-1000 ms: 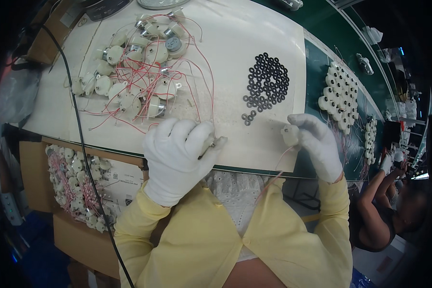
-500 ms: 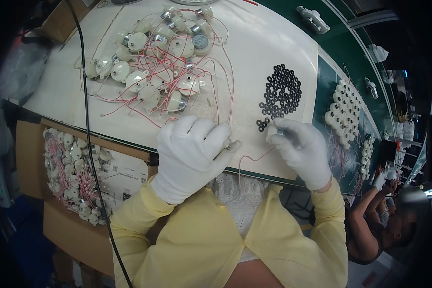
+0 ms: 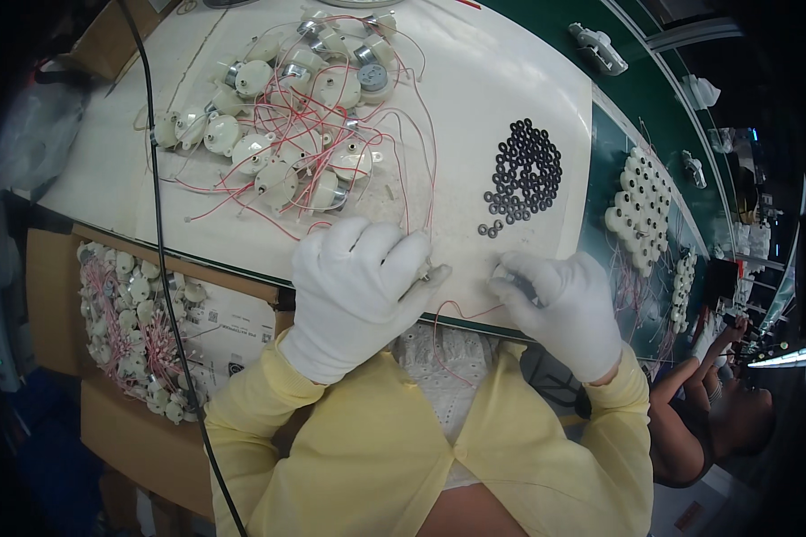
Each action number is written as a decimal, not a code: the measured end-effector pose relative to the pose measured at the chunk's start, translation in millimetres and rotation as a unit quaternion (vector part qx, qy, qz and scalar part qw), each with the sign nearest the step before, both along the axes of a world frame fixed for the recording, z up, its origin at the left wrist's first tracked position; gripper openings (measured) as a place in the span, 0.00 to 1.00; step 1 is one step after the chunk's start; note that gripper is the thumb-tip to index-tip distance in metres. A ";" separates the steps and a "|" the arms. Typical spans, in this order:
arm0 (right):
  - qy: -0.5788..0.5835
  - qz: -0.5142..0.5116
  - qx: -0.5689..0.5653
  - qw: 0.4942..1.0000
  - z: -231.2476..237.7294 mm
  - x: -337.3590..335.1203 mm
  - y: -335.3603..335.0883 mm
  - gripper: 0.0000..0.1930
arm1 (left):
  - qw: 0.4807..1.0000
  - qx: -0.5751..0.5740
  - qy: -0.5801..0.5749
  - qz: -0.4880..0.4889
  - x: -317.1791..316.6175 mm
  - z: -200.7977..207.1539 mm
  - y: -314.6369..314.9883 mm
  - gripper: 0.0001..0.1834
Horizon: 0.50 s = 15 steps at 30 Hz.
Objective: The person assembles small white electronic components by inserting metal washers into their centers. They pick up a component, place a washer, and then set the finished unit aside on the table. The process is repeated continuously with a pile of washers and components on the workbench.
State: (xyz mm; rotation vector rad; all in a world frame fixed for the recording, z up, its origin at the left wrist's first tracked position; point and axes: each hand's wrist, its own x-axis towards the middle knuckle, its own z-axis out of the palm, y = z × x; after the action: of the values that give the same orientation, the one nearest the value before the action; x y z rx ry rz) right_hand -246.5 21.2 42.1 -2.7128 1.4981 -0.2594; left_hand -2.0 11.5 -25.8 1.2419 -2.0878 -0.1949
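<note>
White table (image 3: pixel 470 67) sits at 12 o'clock, green bench (image 3: pixel 546 25) around 1, grey rail (image 3: pixel 698 34) near 2, bright light (image 3: pixel 779 360) glowing between 3 and 4.

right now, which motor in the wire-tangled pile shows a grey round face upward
The grey-topped motor near the upper right edge of the pile; the other motors there show white or silver.

head-worn left fisheye | facing down | close over left hand (image 3: pixel 351 291), right hand (image 3: pixel 566 309), table (image 3: pixel 475 80)
</note>
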 end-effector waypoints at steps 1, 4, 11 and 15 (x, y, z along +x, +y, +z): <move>0.014 0.009 -0.004 1.000 1.5 -0.9 0.9 0.14 | 1.000 -0.006 0.002 -0.002 0.5 -1.1 -0.2 0.19; 0.027 0.006 0.015 0.999 0.1 1.9 3.1 0.14 | 1.000 -0.006 -0.001 -0.009 1.1 -2.1 0.8 0.21; -0.031 -0.052 0.034 0.998 -12.5 -6.2 4.7 0.11 | 1.000 -0.004 -0.021 -0.001 0.0 1.2 2.5 0.23; -0.100 -0.149 0.075 0.981 -21.3 -47.3 10.8 0.11 | 1.000 -0.006 -0.022 -0.009 -0.2 -1.8 2.0 0.25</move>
State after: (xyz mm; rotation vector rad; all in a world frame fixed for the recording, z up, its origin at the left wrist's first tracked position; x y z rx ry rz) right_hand -293.8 32.0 20.7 -2.2669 1.7774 -0.3965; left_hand -2.1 13.5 -27.6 1.2317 -2.1361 -0.1641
